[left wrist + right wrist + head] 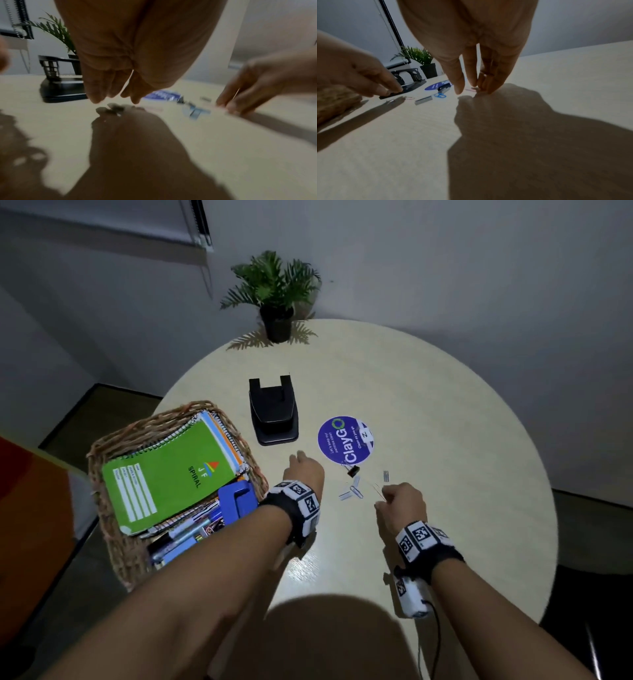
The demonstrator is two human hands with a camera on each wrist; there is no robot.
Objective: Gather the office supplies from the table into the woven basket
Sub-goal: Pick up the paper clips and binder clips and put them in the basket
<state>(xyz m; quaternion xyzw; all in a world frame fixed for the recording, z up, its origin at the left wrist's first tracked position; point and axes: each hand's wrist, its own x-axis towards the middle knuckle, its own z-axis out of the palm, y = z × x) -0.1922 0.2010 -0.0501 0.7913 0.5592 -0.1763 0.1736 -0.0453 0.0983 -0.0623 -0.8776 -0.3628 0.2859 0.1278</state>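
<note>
The woven basket (113,440) at the table's left edge holds a green spiral notebook (168,474), a blue stapler (236,499) and pens. Between my hands lie staple strips (346,494) (423,100), a blue paper clip (440,95) and a small black binder clip (352,472). My right hand (397,496) (471,83) points down at the table, its fingertips pinching a thin pink paper clip (471,89). My left hand (303,470) (113,93) hovers just above the table with relaxed fingers and holds nothing. Small blurred clips (109,108) lie under its fingertips.
A black hole punch (274,412) stands beyond the left hand, close to the basket. A round blue sticker (346,440) is stuck to the round beige table (428,405). A potted plant (274,292) stands at the far edge by the wall.
</note>
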